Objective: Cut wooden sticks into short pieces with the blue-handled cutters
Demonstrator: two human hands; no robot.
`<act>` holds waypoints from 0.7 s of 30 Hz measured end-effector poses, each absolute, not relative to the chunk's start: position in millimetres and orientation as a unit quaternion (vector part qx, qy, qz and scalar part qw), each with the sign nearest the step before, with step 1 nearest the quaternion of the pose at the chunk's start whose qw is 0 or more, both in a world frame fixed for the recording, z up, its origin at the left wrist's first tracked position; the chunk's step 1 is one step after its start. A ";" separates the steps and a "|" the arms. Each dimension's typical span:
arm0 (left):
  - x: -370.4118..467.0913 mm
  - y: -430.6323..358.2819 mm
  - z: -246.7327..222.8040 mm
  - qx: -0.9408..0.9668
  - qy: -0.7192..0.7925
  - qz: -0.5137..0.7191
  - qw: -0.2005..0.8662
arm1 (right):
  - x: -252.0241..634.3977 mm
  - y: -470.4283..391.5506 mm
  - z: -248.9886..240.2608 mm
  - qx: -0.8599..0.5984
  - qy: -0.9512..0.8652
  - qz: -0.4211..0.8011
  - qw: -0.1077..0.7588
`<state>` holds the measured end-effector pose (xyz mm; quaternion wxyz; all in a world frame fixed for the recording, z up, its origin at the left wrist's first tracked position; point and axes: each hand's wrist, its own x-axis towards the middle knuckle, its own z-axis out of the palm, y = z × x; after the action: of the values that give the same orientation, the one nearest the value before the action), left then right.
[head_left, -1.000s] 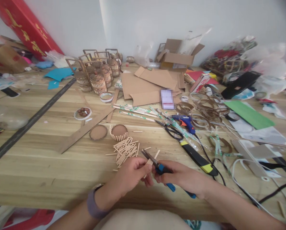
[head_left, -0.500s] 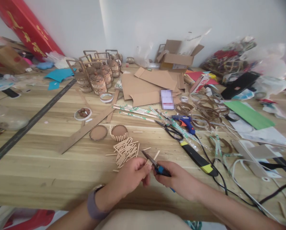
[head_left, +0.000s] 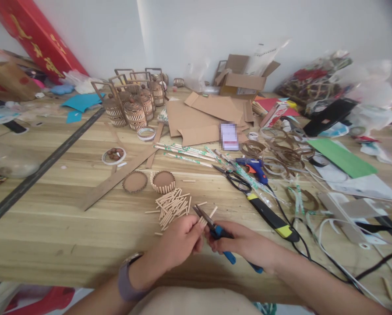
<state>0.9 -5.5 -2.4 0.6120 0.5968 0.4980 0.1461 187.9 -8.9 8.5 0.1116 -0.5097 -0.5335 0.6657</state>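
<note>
My left hand (head_left: 185, 234) pinches a thin wooden stick (head_left: 213, 211) near the front edge of the table, its end poking up to the right. Blue-handled snips (head_left: 228, 256) are in the closed fingers of my right hand (head_left: 237, 238). Their dark blades lie apart and cross the stick just beyond my left fingertips. A loose pile of short wooden sticks (head_left: 172, 208) lies directly beyond my left hand. Behind it stand a round cardboard base ringed with upright sticks (head_left: 163, 182) and a second shallow round base (head_left: 135, 181).
Black scissors (head_left: 237, 180), a blue glue gun (head_left: 253, 168) and a yellow-black tool (head_left: 273, 216) with a cord lie to the right. Small lidded baskets (head_left: 135, 113) stand at the back left, beside cardboard sheets (head_left: 196, 118). A long dark strip (head_left: 51, 157) crosses the left side.
The handles of the snips have spread apart, and the blades have parted slightly. The stick and both hands have shifted only a little.
</note>
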 end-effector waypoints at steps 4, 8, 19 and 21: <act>0.3 -5.8 -0.9 0.611 0.503 0.147 0.593 | 184.8 -8.7 8.5 -0.509 -0.527 0.670 0.117; 0.6 -5.8 0.4 0.617 0.506 0.155 0.583 | 184.2 -10.3 3.4 -0.522 -0.548 0.645 0.106; 3.5 -5.1 -3.6 0.581 0.500 0.179 0.617 | 186.4 -13.8 -6.9 -0.503 -0.560 0.641 0.147; -2.2 -2.2 -4.6 0.566 0.501 0.208 0.621 | 189.5 -14.9 -5.4 -0.500 -0.565 0.637 0.158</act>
<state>-2.2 -2.2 -4.6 0.6208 0.5664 0.5006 0.2076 189.5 -14.9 -5.4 0.1583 -0.5000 -0.5653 0.6367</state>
